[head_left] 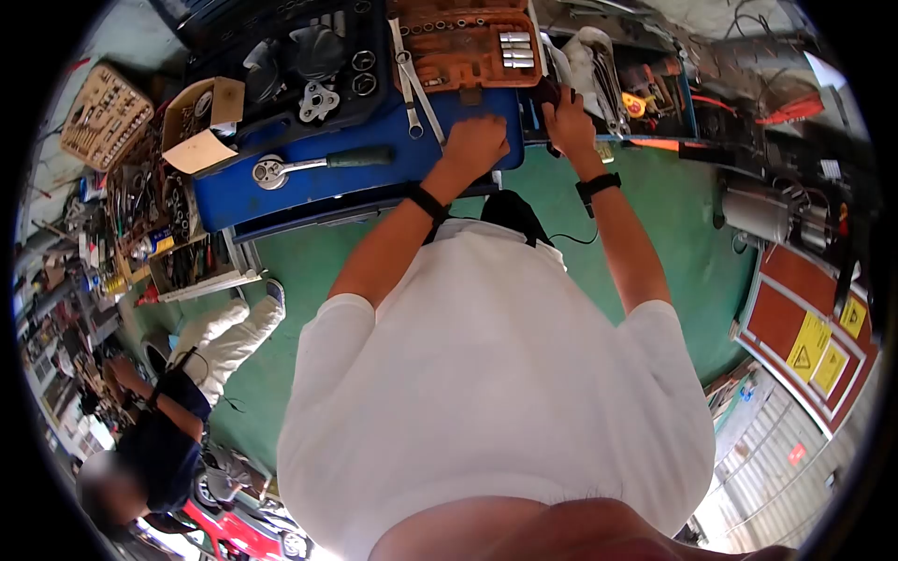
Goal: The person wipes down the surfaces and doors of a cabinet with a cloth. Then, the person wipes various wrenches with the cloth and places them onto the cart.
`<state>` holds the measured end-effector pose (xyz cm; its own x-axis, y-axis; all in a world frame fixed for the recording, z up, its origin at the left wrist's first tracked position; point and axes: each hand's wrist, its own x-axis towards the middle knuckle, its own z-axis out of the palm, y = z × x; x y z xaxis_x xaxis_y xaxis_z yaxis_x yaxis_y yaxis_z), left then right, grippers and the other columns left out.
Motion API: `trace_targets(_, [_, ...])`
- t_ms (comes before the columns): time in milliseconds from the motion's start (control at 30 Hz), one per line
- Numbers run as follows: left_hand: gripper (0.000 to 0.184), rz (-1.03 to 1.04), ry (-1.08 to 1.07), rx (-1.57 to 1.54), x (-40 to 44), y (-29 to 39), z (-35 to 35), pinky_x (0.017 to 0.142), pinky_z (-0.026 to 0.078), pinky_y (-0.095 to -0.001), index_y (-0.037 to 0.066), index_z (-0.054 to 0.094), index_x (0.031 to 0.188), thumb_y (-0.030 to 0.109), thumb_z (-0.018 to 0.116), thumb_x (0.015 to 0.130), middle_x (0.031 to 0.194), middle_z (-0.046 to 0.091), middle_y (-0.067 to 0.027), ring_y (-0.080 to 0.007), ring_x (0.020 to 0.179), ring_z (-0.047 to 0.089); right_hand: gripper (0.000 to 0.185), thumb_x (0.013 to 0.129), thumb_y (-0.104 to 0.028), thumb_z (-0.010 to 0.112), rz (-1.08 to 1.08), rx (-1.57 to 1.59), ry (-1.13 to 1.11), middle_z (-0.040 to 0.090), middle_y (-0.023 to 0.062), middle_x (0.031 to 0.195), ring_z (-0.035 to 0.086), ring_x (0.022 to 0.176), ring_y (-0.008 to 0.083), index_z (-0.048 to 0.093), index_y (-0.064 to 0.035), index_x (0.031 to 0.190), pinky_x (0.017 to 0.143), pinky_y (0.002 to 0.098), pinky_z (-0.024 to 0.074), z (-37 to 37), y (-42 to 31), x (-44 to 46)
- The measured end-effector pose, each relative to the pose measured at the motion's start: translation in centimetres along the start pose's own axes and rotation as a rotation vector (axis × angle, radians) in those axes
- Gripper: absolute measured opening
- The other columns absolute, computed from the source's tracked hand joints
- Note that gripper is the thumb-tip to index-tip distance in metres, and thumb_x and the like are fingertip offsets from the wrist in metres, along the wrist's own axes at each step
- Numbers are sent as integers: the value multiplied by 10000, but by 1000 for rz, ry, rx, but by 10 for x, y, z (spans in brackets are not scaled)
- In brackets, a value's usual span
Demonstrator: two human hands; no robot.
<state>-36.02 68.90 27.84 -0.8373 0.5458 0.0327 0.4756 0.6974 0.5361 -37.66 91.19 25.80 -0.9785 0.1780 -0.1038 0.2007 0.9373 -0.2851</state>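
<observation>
My left hand [477, 143] is closed above the front edge of the blue bench top [224, 198], beside two long wrenches [412, 79]; whatever its fingers hold is hidden. My right hand [568, 122] reaches over the bench's right end, fingers bent at a dark object [543, 93] that I cannot make out. Behind my hands lies an open orange socket case [458, 56]. A ratchet with a dark green handle [360, 157] rests on the blue top at the left.
A black tool case [327, 56], a cardboard box [204, 122] and a beige socket case [106, 114] stand at the left. Wrenches [608, 93] lie in a tray at the right. Another person [168, 421] is at the lower left, near a red vehicle [238, 530].
</observation>
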Motion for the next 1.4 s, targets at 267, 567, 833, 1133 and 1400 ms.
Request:
trace_targets(267, [168,-196,-23,2,-2,18,-1,669,555,-488,40,624,837,203,664,829,841,651,-162,-383,765,674,614,931,-287,608,-498,351,-80,493,308,1290,543,1125,508,364,-130,1472,941,514,486,12,33,105])
trace_targets(567, [133,-493,2,-90,0,44,0,690,549,-463,64,619,933,166,647,853,892,691,-156,-370,802,679,581,946,-197,627,-678,498,-71,618,235,1103,618,978,430,400,-97,1472,805,507,504,21,47,201])
trace_targets(833, [147,-629,-88,-3,11,51,0,701,547,-478,75,641,934,197,644,853,866,704,-166,-380,811,683,553,951,-249,640,-669,452,-52,675,235,1036,660,887,413,459,-89,1448,776,481,553,25,28,253])
trace_targets(1133, [220,-873,305,-51,2,62,-43,709,541,-508,102,607,993,260,693,868,887,680,-166,-395,817,674,506,801,-141,709,-575,655,-371,650,239,1106,627,1066,409,599,-70,1290,929,449,505,10,74,122])
trace_targets(1400, [481,-980,497,81,-39,40,-12,804,539,-508,60,486,1201,289,738,862,1089,623,-192,-430,1021,625,520,855,-239,673,-565,361,-337,672,211,1051,670,871,370,584,-107,1350,791,471,538,-12,44,152])
